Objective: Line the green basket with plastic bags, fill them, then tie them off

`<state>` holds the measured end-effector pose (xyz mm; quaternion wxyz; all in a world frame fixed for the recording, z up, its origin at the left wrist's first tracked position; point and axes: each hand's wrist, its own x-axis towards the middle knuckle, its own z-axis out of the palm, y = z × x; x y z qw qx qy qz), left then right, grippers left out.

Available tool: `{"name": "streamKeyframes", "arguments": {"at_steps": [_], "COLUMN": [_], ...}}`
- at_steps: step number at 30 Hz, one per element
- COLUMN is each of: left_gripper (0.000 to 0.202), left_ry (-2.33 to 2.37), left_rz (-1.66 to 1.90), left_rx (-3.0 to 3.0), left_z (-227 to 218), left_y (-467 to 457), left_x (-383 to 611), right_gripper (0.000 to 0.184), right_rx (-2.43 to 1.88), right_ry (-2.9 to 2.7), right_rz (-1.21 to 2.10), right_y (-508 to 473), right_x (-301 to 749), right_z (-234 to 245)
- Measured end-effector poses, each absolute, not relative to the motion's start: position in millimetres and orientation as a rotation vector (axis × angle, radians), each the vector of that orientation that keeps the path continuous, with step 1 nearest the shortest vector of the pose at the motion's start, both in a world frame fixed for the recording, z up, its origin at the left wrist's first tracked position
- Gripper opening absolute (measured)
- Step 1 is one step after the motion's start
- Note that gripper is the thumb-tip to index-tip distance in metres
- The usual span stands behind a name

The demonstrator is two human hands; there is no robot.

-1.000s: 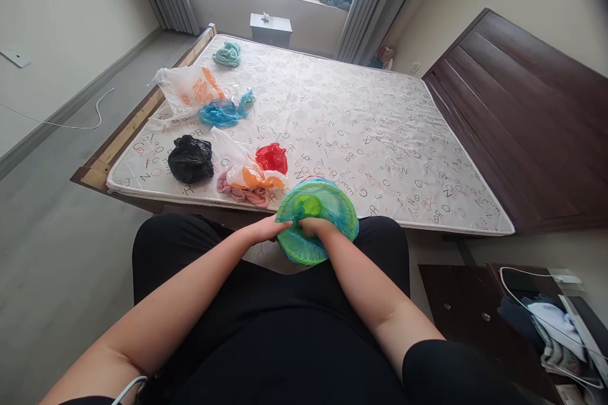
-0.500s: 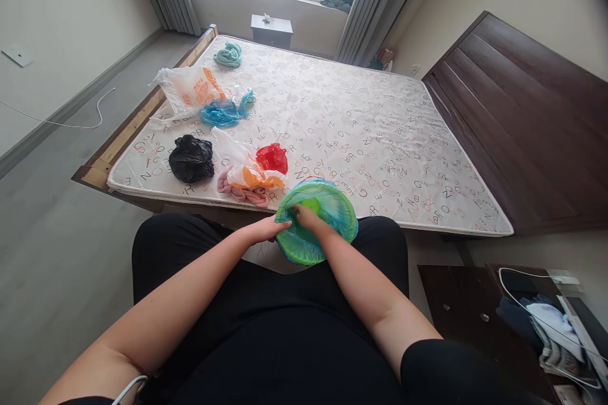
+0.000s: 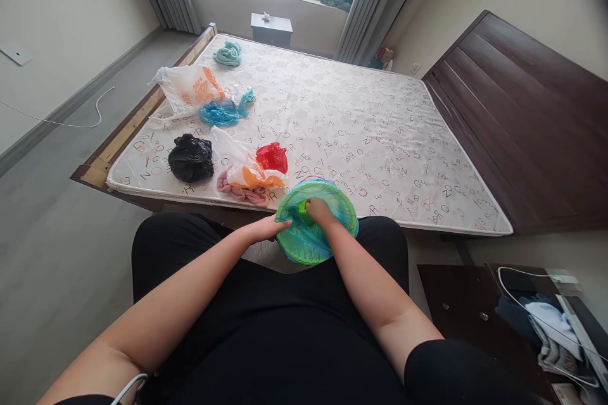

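Round translucent blue-green plastic disc [image 3: 316, 221], thin, glossy, creased, w/ darker green centre patch; sits on lap of black trousers [image 3: 380, 247], far rim overlapping front edge of mattress [image 3: 361, 139]. R hand [image 3: 319, 212] on top of disc near centre, fingers bunched together on plastic; clamp not confirmed, cannot tell. L hand [image 3: 270, 228] lies on disc's L rim, fingers extended and together, pinch cannot be told; hands apart, just beside each other. Nearest on mattress: crumpled red plastic bag [image 3: 272, 158], white-and-orange plastic bag [image 3: 247, 168], pink cloth [image 3: 236, 192], all just beyond disc. Further: wadded black plastic bag [image 3: 190, 158], blue plastic bag [image 3: 223, 112], white bag w/ orange print [image 3: 190, 87], teal cloth [image 3: 227, 54]. Mattress: quilted satin-look white fabric, letter print, on wood bed frame [image 3: 128, 130] w/ dark wood headboard [image 3: 522, 120] at R.
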<state>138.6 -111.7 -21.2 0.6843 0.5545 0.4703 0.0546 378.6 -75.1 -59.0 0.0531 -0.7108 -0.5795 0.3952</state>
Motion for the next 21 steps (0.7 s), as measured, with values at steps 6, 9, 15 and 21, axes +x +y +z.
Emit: {"name": "streamKeyframes", "arguments": {"at_steps": [6, 9, 15, 21], "left_gripper": [0.081, 0.08, 0.079, 0.078], "left_ry": [1.049, 1.061, 1.065, 1.064], "left_rz": [0.126, 0.132, 0.122, 0.136], "left_rx": [1.247, 1.235, 1.248, 1.224], "left_z": [-22.8, -21.0, -19.7, -17.2], "left_y": [-111.7, -112.0, -111.9, -112.1], "left_x": [138.7, 138.6, 139.2, 139.2], "right_gripper": [0.05, 0.037, 0.028, 0.039], "right_rx": [-1.999, -2.026, -2.032, -2.038], "right_ry": [-1.987, -2.026, -2.107, -2.007], "right_rz": [0.98, 1.237, 1.698, 1.647], "right_y": [-74.4, -76.6, -93.8, -90.9], "right_x": [369.8, 366.5, 362.1, 371.7], "right_z": [-48.0, -51.2, -75.7, -82.2]}}
